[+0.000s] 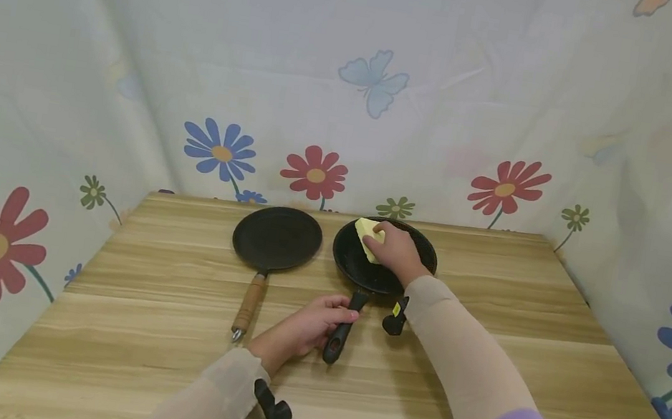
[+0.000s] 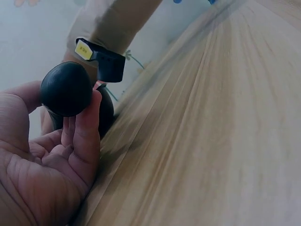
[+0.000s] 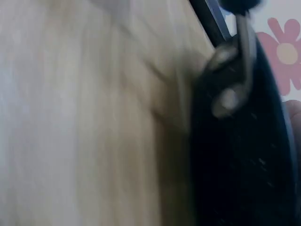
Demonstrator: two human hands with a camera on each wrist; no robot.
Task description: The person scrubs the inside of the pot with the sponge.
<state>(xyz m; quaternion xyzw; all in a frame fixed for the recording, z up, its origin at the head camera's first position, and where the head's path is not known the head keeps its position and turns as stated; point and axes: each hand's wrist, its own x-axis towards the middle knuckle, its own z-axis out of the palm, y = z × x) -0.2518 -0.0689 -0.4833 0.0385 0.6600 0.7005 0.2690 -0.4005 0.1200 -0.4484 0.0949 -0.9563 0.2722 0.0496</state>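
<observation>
A black frying pan (image 1: 365, 275) stands on the right side of the table's far part, its handle pointing toward me. My left hand (image 1: 319, 319) grips the black handle (image 1: 337, 340), thumb over the top; the handle's rounded end fills part of the left wrist view, held between thumb and fingers (image 2: 87, 129). Over the pan's inner surface, my right hand (image 1: 398, 248) pinches a pale yellow sponge (image 1: 364, 230) near the left rim. The right wrist view catches the pan's dark side (image 3: 240, 160) and its handle rivets, blurred; the sponge is hidden there.
Left of the frying pan lies a flat black pan (image 1: 277, 238) with a wooden handle (image 1: 250, 304) and a metal hanging ring. Both rest on a wood-grain table (image 1: 157, 357). A flower-printed cloth (image 1: 269, 47) hangs behind it and along both sides.
</observation>
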